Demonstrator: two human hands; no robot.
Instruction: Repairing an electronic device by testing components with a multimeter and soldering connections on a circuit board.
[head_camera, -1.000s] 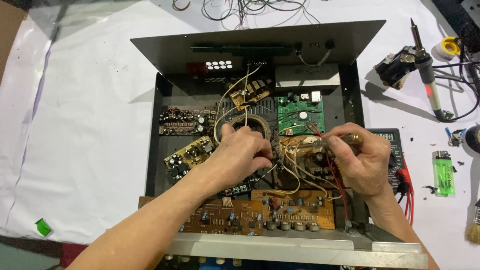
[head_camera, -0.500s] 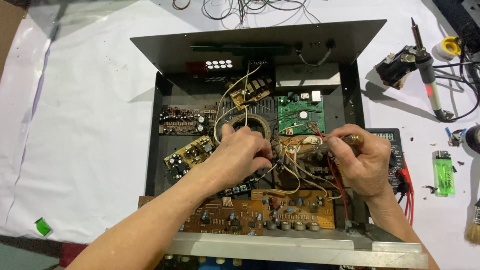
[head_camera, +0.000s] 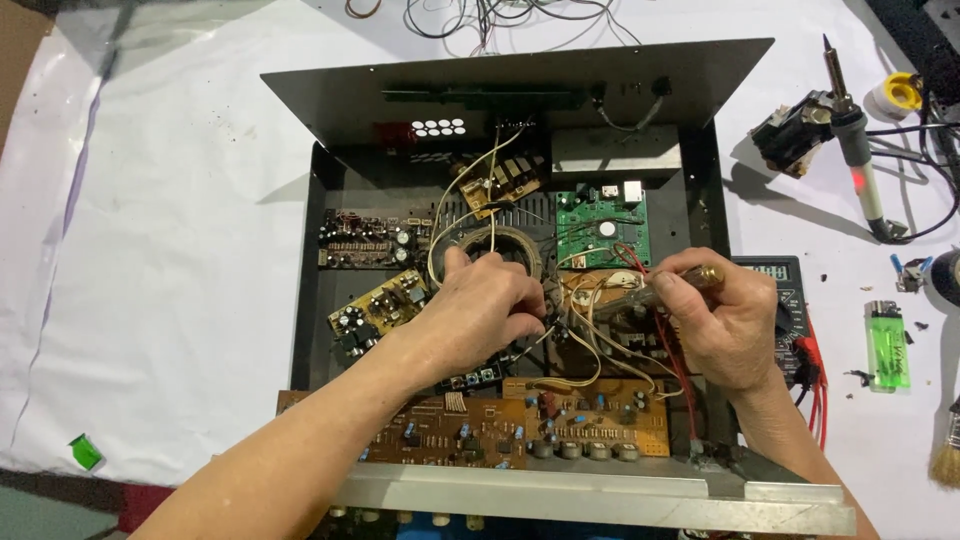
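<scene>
An opened black metal amplifier chassis lies on a white sheet, filled with circuit boards and wires. My left hand rests in its middle, fingers pinched around wires beside a round toroidal coil. My right hand grips a clear-handled screwdriver with a brass cap, its tip pointing left into a brown circuit board. A green board sits just behind the hands. Long brown boards run along the front edge.
A soldering iron on its stand lies at the far right, with a roll of solder. A multimeter with red leads sits right of the chassis. A green lighter and a brush lie further right. Loose wires lie behind.
Both hands stay over the same spot. The right hand with the screwdriver shifts only slightly; the left fingers keep working at the wires.
</scene>
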